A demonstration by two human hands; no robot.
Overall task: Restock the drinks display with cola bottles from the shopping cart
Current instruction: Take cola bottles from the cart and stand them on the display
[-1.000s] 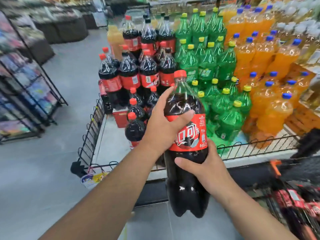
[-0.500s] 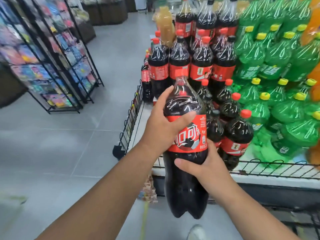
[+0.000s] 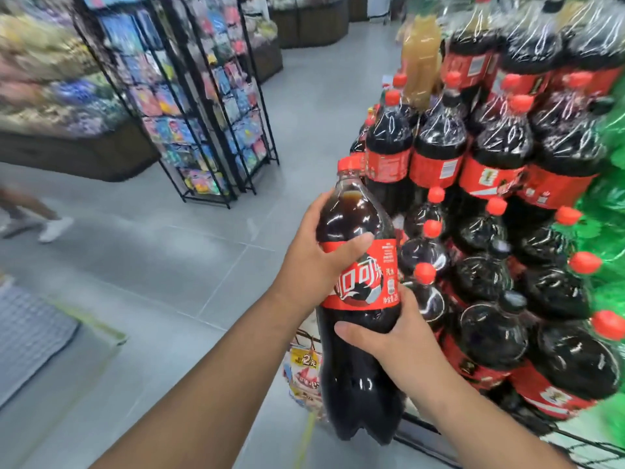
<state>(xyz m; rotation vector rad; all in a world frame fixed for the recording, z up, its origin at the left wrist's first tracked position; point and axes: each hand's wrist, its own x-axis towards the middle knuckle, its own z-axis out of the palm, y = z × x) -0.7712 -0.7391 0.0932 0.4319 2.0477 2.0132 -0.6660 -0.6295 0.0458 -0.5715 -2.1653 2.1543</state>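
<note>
Carrying step: left hand (image 3: 314, 262) and right hand (image 3: 395, 336) both clasp one cola bottle (image 3: 353, 221); next it likely needs an upright slot among the stacked cola bottles (image 3: 436, 154) at three o'clock.

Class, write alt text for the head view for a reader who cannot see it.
Both hands hold a large cola bottle: left hand at its shoulder, right hand below the red label, beside a display of stacked cola bottles.

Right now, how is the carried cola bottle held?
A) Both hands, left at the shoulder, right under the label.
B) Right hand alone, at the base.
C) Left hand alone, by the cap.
A: the left hand wraps the cola bottle at its shoulder, and the right hand grips just below its red label.
</note>
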